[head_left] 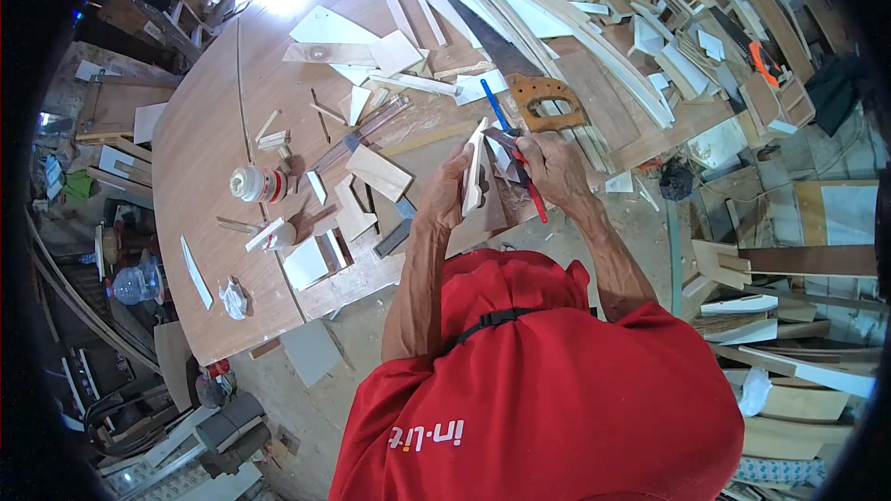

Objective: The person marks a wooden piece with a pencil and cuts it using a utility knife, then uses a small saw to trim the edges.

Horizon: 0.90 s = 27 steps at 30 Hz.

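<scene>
My left hand [447,187] is wrapped round a narrow pale wooden piece [475,172], held upright over the table's near edge. My right hand [554,167] grips pliers with red handles [534,193], their dark jaws close beside the wooden piece. Whether the jaws touch it I cannot tell. Just beyond both hands lies a blue tool or pen [494,104]. To its right rests a handsaw with a wooden handle [548,104]. A small wooden block [379,173] and a dark-bladed square [397,230] lie left of my left hand.
The wooden table [204,186] bears a jar with a red label [260,185], a white cup [277,234] and crumpled plastic [233,299]. Long strips [594,42] stretch across its far right. Wooden offcuts are piled at the right, near an orange-handled tool [763,65].
</scene>
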Each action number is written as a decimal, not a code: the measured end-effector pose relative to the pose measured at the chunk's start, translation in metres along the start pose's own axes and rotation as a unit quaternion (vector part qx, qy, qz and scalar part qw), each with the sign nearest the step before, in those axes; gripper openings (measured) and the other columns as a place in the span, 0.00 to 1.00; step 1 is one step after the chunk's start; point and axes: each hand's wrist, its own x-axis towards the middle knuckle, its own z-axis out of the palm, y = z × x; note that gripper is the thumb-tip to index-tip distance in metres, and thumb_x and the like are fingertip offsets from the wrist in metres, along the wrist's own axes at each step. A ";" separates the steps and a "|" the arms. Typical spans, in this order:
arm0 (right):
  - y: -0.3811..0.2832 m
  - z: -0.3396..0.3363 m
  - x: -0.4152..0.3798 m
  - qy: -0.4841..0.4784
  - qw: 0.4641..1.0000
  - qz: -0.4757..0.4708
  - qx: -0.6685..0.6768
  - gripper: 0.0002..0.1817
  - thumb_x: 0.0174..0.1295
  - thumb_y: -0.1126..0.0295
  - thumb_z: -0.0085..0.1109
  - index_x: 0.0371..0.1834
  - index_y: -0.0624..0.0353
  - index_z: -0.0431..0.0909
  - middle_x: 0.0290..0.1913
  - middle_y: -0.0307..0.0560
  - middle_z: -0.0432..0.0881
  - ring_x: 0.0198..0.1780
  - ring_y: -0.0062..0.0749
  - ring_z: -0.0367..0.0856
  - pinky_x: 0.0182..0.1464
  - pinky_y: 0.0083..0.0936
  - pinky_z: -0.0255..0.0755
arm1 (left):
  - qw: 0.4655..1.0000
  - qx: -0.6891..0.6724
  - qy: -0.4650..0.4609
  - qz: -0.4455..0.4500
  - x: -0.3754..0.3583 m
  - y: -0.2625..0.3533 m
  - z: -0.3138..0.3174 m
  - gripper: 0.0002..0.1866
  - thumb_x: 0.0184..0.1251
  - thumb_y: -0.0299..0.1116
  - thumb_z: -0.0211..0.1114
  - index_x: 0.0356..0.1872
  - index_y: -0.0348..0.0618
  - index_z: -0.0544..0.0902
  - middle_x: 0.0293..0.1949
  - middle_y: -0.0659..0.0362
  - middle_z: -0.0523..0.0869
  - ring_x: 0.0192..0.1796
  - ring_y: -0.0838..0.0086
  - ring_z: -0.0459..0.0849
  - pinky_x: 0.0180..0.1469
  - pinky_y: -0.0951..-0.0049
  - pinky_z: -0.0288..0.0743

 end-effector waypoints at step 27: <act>-0.012 0.007 -0.019 0.073 0.953 0.124 0.268 0.08 0.60 0.70 0.64 0.37 0.65 0.82 0.25 0.33 0.78 0.26 0.18 0.72 0.30 0.21 0.68 | 0.965 0.115 0.110 0.210 -0.016 -0.003 -0.025 0.16 0.65 0.26 0.64 0.53 0.42 0.76 0.39 0.58 0.85 0.36 0.76 0.84 0.40 0.74 0.81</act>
